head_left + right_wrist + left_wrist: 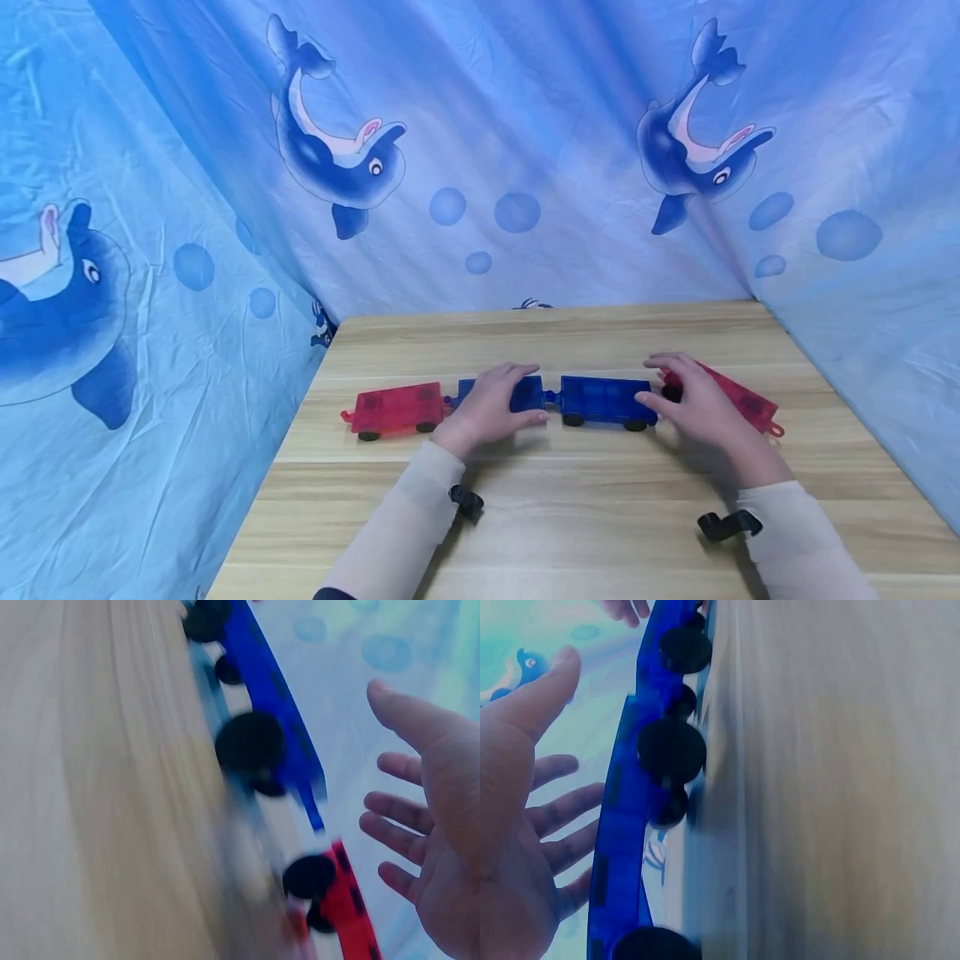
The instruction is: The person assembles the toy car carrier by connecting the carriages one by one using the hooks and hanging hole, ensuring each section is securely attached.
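Wagons (606, 400), red and blue, stretch across the lower centre of the frame; left hand (489, 410) and right hand (697, 408) loom over them, fingers loose, gripping nothing. Light, stiff plastic by the look, probably slick, and those wheels (573, 420) should roll, so pinch the long sides, not the slender couplings (551, 397).

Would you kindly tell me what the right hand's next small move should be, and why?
I would probably have the right hand grip the nearest red wagon and turn it in line with the neighbouring blue wagon: the red one sits at an angle, the right wrist view shows a gap between their bodies, and that hand holds nothing.
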{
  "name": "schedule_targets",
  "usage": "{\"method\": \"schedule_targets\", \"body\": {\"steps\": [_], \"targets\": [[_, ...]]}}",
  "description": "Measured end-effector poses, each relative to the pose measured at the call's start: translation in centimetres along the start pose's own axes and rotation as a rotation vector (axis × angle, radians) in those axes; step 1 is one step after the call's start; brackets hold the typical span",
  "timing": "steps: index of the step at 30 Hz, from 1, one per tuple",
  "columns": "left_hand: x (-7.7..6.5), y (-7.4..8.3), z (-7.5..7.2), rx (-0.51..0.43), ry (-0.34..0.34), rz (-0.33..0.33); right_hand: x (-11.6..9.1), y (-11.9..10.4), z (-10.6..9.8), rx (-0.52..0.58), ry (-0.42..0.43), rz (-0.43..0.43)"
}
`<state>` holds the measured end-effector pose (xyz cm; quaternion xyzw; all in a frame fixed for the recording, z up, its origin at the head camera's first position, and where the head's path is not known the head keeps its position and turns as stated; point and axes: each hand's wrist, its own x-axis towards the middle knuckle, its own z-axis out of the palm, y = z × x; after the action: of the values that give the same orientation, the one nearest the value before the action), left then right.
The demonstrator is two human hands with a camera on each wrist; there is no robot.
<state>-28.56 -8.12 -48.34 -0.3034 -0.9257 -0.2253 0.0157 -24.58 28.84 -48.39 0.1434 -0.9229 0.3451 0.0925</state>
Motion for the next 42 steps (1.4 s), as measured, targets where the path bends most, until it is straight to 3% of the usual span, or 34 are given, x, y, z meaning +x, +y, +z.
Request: {"method": "schedule_targets", "body": {"steps": [6, 10, 16, 26, 33, 42], "targets": [[0.8, 1.2, 0.4, 0.013, 0.038, 0.069, -1.7, 2.6, -2.2, -0.025, 0.115, 0.049], [1.6, 2.1, 0.4, 0.015, 0.025, 0.103, -2.4, 4.0, -3.1, -0.091, 0.148, 0.099], [2.7, 3.4, 1.1, 0.013, -0.029, 0.123, -2.9, 5.4, -3.2, -0.189, 0.115, 0.153], [4.6, 5.0, 3.0, 0.065, -0.042, 0.126, -3.3, 6.5, -2.7, -0.218, 0.037, 0.219], [5.4, 5.8, 4.0, 0.141, -0.082, 0.092, -3.4, 6.6, -2.8, -0.216, 0.022, 0.206], [6.3, 6.9, 4.6, 0.157, -0.094, 0.072, -3.4, 6.4, -3.0, -0.229, 0.017, 0.204]]}}
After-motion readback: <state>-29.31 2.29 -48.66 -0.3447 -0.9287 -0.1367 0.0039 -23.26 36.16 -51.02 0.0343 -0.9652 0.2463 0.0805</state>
